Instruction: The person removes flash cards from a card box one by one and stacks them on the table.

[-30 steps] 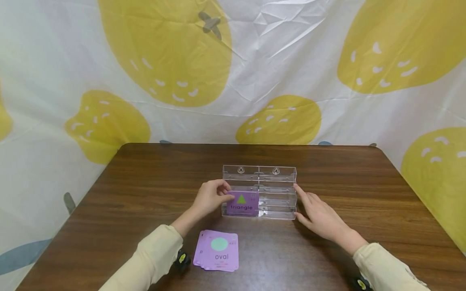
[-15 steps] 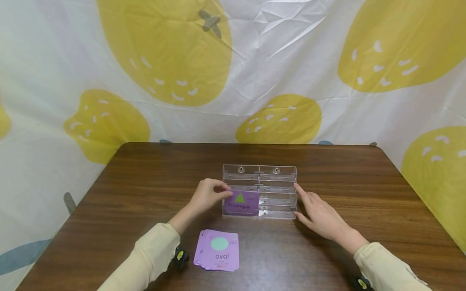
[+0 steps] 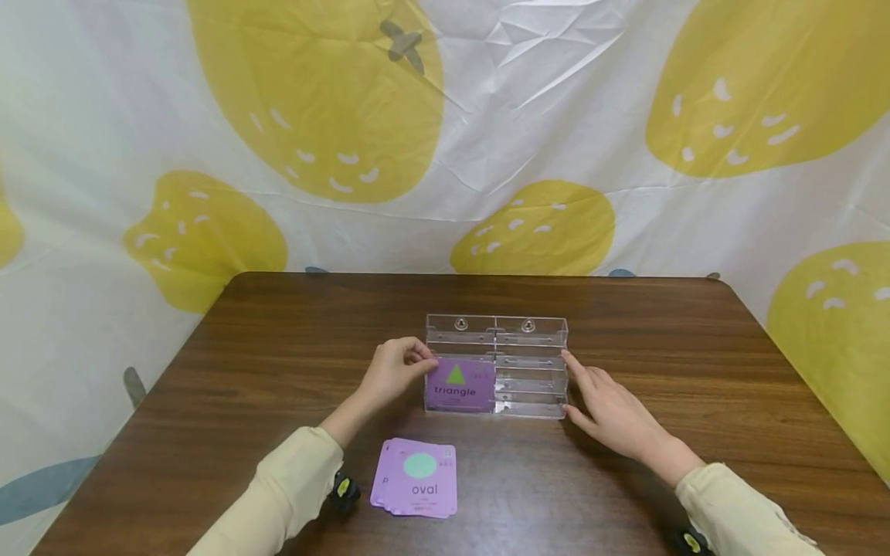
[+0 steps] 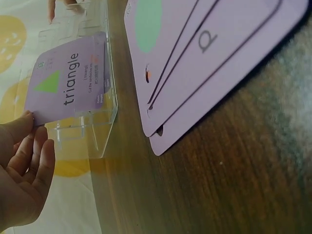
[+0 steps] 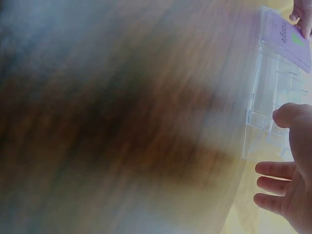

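Note:
The purple triangle card [image 3: 460, 386] stands in the lower left pocket of a clear acrylic rack [image 3: 531, 386]. My left hand [image 3: 392, 372] pinches the card's upper left corner between thumb and fingers; in the left wrist view the hand [image 4: 27, 170] grips a corner of the card [image 4: 68, 78]. At the rack's right side, my right hand [image 3: 615, 409] touches the edge with fingertips and thumb, its fingers extended. The right wrist view shows that hand [image 5: 292, 161] by the rack [image 5: 265, 92].
A loose stack of purple cards [image 3: 420, 490], with the oval card on top, lies on the brown wooden table [image 3: 278, 332] in front of the rack. Behind the table hangs a white cloth [image 3: 334, 239] printed with yellow fruit.
The triangle card has shifted slightly left and now sits straighter against the pocket's left side. My left hand has moved a little left and up with its corner. My right hand has stayed in place.

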The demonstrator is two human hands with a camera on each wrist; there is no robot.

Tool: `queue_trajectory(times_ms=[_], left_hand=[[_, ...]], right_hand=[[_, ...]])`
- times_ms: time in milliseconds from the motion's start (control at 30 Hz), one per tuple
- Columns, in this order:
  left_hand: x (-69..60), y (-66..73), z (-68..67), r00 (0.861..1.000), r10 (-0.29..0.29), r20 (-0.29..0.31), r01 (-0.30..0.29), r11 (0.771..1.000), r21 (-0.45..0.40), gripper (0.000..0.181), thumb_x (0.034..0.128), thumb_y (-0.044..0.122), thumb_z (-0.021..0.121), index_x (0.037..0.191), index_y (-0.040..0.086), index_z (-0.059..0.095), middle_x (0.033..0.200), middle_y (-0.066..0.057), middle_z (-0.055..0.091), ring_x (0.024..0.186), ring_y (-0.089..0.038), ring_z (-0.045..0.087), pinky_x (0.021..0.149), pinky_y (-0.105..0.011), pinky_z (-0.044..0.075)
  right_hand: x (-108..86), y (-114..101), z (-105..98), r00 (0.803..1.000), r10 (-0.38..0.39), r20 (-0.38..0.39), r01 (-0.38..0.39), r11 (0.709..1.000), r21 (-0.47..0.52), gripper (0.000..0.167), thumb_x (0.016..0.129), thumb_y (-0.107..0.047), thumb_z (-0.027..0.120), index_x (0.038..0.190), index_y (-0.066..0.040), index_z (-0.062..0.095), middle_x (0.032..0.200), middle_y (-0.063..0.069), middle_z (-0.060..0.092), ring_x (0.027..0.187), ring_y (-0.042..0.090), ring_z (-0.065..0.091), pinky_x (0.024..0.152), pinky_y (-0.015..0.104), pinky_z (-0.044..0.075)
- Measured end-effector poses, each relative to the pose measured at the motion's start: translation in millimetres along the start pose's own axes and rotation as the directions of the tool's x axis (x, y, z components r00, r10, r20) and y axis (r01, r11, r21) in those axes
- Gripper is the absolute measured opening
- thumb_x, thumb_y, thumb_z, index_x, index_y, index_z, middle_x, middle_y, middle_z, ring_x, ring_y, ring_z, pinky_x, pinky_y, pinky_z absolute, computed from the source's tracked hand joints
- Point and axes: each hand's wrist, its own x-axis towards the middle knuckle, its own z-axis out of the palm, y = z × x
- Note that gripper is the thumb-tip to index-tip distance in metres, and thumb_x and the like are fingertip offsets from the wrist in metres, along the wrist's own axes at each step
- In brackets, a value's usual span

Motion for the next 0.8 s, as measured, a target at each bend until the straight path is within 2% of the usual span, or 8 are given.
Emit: queue_trajectory(times_ms=[500, 800], left_hand=[[0.4, 2.4, -3.3, 0.997, 0.050, 0.060, -0.053, 0.997, 0.049, 0.010, 0.0815, 0.011, 0.067, 0.075, 0.005, 0.062, 0.069, -0.001, 0.061, 0.062, -0.008, 0.052, 0.058, -0.021, 0.044], [0.6, 2.1, -3.0, 0.996, 0.069, 0.057, -0.074, 0.992, 0.099, 0.010, 0.0839, 0.011, 0.064, 0.075, 0.007, 0.063, 0.069, 0.000, 0.060, 0.061, -0.009, 0.047, 0.055, -0.021, 0.040]], right_hand=[[-0.5, 1.1, 1.2, 1.000, -0.006, -0.021, 0.006, 1.000, -0.005, 0.079, 0.082, -0.022, 0.065, 0.141, 0.000, 0.018, 0.112, 0.024, 0.055, 0.105, 0.034, 0.051, 0.086, 0.046, 0.045], [-0.4, 0.7, 0.8, 1.000, -0.002, -0.010, 0.002, 1.000, -0.001, 0.078, 0.083, -0.022, 0.064, 0.141, -0.001, 0.017, 0.114, 0.024, 0.055, 0.106, 0.034, 0.051, 0.086, 0.046, 0.045]])
